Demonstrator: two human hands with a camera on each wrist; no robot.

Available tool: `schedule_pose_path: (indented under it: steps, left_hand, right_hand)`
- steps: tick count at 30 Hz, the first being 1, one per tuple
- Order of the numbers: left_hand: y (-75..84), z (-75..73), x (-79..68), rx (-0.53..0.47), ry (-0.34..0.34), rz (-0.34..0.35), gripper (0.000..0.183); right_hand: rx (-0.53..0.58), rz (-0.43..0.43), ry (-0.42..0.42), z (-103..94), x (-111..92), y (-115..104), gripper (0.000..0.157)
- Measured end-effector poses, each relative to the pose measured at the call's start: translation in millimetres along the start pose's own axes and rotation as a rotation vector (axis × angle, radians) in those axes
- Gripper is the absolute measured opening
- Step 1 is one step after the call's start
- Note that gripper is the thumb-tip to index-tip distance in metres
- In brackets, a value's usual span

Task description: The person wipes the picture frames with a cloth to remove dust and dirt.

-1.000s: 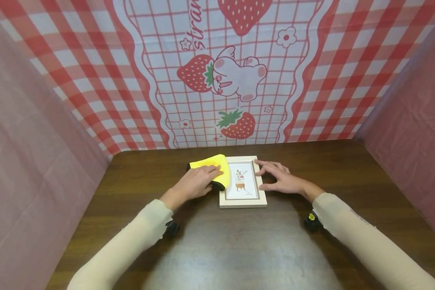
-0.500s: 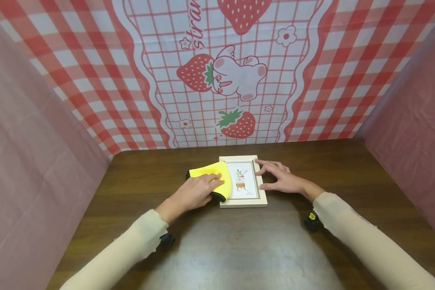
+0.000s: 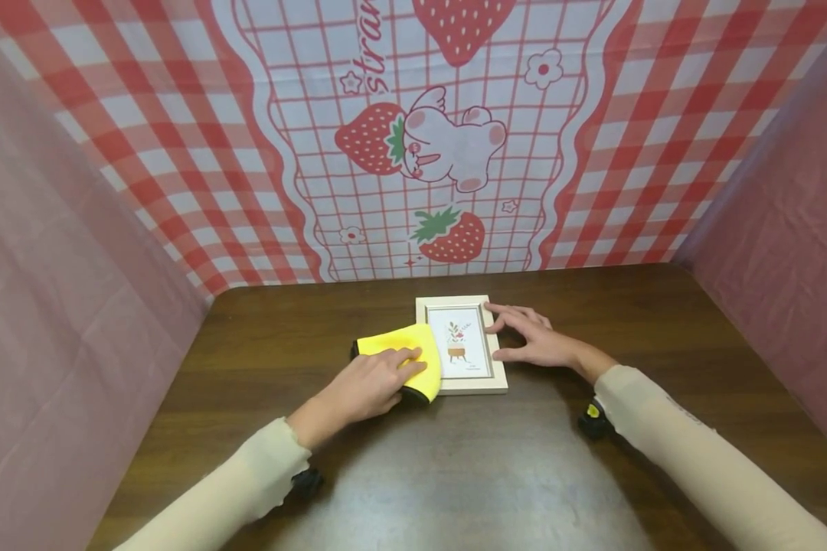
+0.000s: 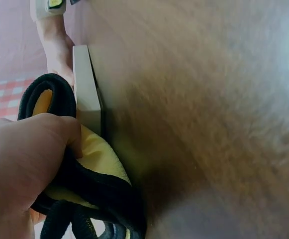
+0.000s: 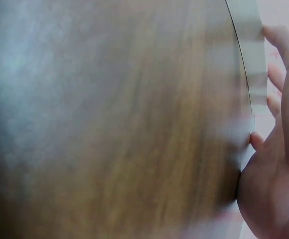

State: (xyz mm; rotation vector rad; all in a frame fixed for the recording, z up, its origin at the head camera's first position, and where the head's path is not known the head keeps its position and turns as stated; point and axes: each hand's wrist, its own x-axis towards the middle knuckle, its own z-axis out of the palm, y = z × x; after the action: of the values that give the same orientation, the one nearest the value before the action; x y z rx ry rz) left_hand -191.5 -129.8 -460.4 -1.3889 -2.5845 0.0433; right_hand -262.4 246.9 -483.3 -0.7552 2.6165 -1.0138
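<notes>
A cream picture frame point(image 3: 498, 382) with a potted-plant print lies flat toward the back of the table. My left hand point(image 3: 368, 383) grips a folded yellow cloth point(image 3: 427, 344) with black edging, its fingers pressing it over the frame's lower left corner. In the left wrist view, my thumb curls against the folds of the cloth point(image 4: 102, 157), right beside the frame's pale side point(image 4: 87, 89). On the other side, my right hand point(image 3: 534, 340) touches the frame's right border with spread fingertips and thumb. The right wrist view shows these fingertips point(image 5: 276, 34) along the frame's edge point(image 5: 253, 55).
The dark brown wooden table point(image 3: 455, 474) spreads around the frame. Behind it hangs a red-and-white checked cloth point(image 3: 248, 199) with strawberries and a cartoon animal. Pink curtains point(image 3: 62, 306) close off both sides. Dark devices are strapped under both wrists.
My left hand has slid the cloth down along the frame's left side toward the near corner, uncovering the upper left border. The right hand and the frame have stayed in place.
</notes>
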Motion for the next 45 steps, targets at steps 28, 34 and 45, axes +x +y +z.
schedule_pose_path:
  steps: [28,34,45]
  left_hand:
    - [15.9,-21.0,-3.9,0.024,-0.009,0.001,0.058]
    - [8.3,-18.9,0.6,-0.020,-0.018,-0.020,0.058]
    - [-6.3,-16.2,16.6,-0.093,-0.035,-0.084,0.052]
  right_hand:
    - [-0.002,0.001,-0.002,0.0,1,1,0.033]
    - [-0.001,0.006,-0.003,0.6,0,2,0.033]
    - [0.016,0.002,-0.005,1.0,1,3,0.034]
